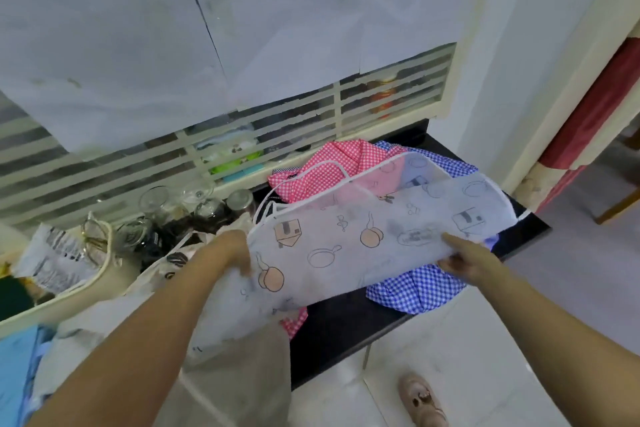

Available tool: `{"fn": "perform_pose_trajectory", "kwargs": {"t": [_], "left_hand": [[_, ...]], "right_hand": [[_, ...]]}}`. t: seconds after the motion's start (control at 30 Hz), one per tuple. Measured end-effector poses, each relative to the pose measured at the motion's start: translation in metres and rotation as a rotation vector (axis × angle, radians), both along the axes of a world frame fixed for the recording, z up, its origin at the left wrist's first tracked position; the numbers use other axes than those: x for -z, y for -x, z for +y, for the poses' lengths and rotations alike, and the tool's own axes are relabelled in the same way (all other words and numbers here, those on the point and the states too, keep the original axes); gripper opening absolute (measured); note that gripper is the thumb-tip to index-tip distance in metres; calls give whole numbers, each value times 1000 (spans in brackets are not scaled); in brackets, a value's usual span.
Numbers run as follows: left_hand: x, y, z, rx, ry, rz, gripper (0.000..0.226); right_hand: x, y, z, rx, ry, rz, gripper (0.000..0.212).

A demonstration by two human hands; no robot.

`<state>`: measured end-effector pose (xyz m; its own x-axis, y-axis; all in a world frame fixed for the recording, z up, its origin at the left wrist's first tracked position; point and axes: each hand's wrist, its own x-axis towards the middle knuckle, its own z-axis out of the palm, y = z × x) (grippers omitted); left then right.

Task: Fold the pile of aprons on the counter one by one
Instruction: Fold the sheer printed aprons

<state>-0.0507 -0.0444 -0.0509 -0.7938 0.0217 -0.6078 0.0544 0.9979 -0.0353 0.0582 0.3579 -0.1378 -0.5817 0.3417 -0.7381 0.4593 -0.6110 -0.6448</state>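
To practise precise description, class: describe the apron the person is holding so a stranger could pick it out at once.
Start at the black counter under the slatted window. Above its pile, the left hand and right hand hold the white apron stretched between them. Unlike the pink checked apron and blue checked apron beneath, it is white, printed with outline drawings of pans.

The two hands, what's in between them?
In the head view, the white printed apron stretches between the left hand and the right hand, both holding it.
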Motion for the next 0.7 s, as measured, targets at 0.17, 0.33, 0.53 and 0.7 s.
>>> {"fn": "perform_pose_trajectory", "kwargs": {"t": [0.17, 0.33, 0.53, 0.7], "left_hand": [[22, -19, 35, 88, 198, 587, 78], [48, -14, 53, 98, 7, 712, 55], [61, -12, 51, -41, -16, 597, 43], [64, -7, 51, -152, -105, 666, 38]], "right_hand": [[-26, 21, 41, -1281, -702, -597, 44], [-53, 83, 60, -1386, -1599, 171, 43], [-45, 174, 68, -1869, -1575, 317, 63], [-54, 218, 55, -2138, -1531, 372, 35]]}}
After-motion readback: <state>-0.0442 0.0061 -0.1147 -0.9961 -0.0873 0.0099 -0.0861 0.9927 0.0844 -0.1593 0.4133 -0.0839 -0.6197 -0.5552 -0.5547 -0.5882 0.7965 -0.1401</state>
